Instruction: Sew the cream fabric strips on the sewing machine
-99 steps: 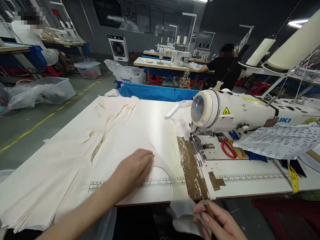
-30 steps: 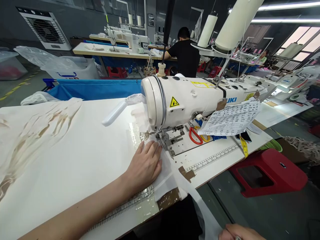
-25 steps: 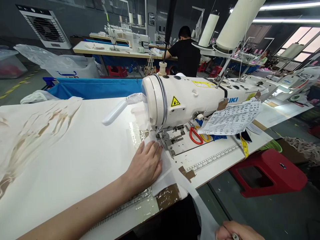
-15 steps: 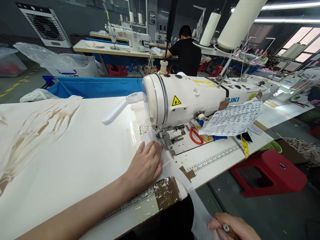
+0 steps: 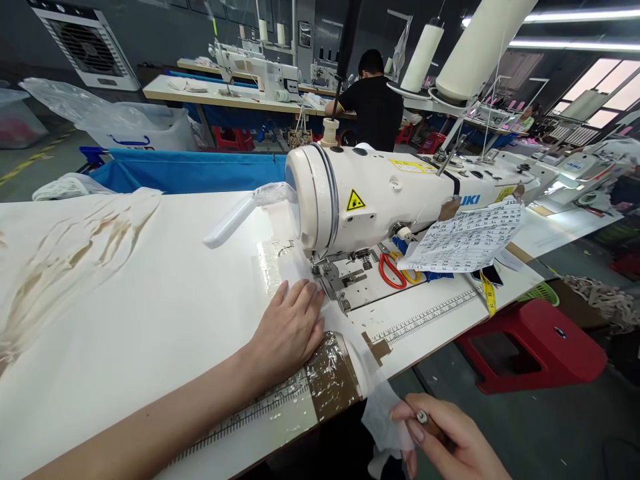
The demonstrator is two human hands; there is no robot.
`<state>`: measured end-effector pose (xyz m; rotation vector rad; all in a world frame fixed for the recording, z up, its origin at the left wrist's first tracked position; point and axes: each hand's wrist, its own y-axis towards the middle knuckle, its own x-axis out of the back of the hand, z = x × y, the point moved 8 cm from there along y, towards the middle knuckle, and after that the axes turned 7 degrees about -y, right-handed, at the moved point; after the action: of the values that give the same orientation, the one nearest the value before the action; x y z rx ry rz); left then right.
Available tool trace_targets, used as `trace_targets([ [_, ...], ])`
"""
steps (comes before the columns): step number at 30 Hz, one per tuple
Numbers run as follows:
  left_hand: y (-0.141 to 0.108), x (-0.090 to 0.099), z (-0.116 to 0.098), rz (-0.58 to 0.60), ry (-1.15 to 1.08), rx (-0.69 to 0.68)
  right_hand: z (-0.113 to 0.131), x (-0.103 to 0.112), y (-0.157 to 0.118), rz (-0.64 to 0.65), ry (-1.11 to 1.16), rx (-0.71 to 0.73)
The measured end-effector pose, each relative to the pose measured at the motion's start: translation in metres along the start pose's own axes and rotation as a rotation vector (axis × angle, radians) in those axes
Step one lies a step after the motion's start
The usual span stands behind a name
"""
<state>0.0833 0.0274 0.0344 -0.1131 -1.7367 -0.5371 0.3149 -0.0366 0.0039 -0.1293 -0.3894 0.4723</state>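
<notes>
My left hand (image 5: 290, 323) lies flat, palm down, on thin white fabric (image 5: 385, 407) just in front of the needle area of a white sewing machine (image 5: 370, 187). From there the fabric runs toward me and hangs over the table's front edge. Low on the right, my right hand (image 5: 453, 430) pinches the hanging part between its fingers. The same hand also grips a slim brown-handled tool (image 5: 434, 428) with a round metal end; the rest of it is hidden by the fingers.
Red-handled scissors (image 5: 391, 270) lie beside the needle plate. A handwritten sheet (image 5: 463, 237) is taped to the machine. Cream fabric (image 5: 90, 247) lies piled at left. A red stool (image 5: 540, 347) stands right of the table. A person in black (image 5: 373, 107) sits beyond.
My right hand has moved up and left toward the table edge with the fabric and the tool. The hanging fabric is now slacker and bunched. My left hand stays almost in place.
</notes>
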Motion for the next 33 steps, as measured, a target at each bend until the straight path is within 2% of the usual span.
trace_targets([
  [8,0.001,0.005,0.001,-0.065,0.004,-0.012,0.01,-0.012,0.018,0.097,-0.038,0.091],
  [12,0.005,0.006,0.001,-0.039,0.066,-0.009,0.01,-0.022,0.025,0.153,0.034,0.079],
  [14,0.008,0.005,0.004,0.004,0.098,0.018,0.007,-0.033,0.026,0.172,0.148,0.024],
  [18,0.009,0.006,0.007,0.053,0.134,0.053,-0.008,-0.064,0.018,0.186,0.542,-0.193],
  [21,0.005,0.007,0.005,0.04,0.108,0.038,-0.017,-0.079,0.011,0.135,0.657,-0.273],
  [24,0.0,0.008,0.003,0.012,0.067,0.013,-0.018,-0.077,0.01,0.079,0.58,-0.233],
  [28,0.0,0.005,0.005,-0.003,0.073,0.001,-0.011,-0.065,0.016,0.027,0.396,-0.085],
  [33,0.006,0.003,0.014,-0.009,0.076,0.019,-0.012,-0.062,0.019,0.038,0.281,-0.03],
])
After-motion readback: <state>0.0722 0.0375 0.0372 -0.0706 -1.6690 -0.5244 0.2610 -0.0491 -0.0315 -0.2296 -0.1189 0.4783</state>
